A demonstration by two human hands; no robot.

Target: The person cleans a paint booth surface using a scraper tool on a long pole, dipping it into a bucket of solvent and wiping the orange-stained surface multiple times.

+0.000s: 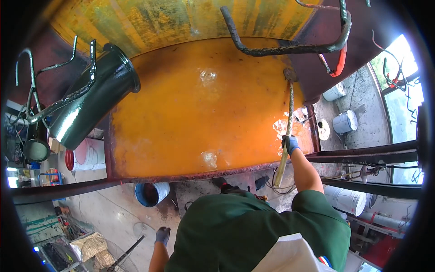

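From where I stand, the worker is leaning over the near edge of a wide tank (pixel 190 175) filled with what looks like orange liquid (pixel 195 109), body bent close to the rim. The right hand (pixel 290 143), in a glove, is closed firmly around a long pole (pixel 290 106), with a length of handle sticking out behind the fist past the near edge. The pole lies along the tank's right side, its clotted dark end at the liquid by the far right corner; I'd guess it is held well back so that end can reach across while the hand stays out of the wet. The left hand (pixel 162 235), also gloved, hangs well apart from the tank, below the near edge. Its fingers look loosely curled, but I can't tell how far open they are or whether they hold anything; one hand seems enough for the pole. By the far left corner, a glossy dark flanged pipe (pixel 97 95) hangs tilted among bent hooks, probably so its wet-looking coat touches little else. Another thick hook (pixel 290 49) hangs over the far edge, and a bucket (pixel 162 188) stands on the floor just beside the near edge, toward the left.
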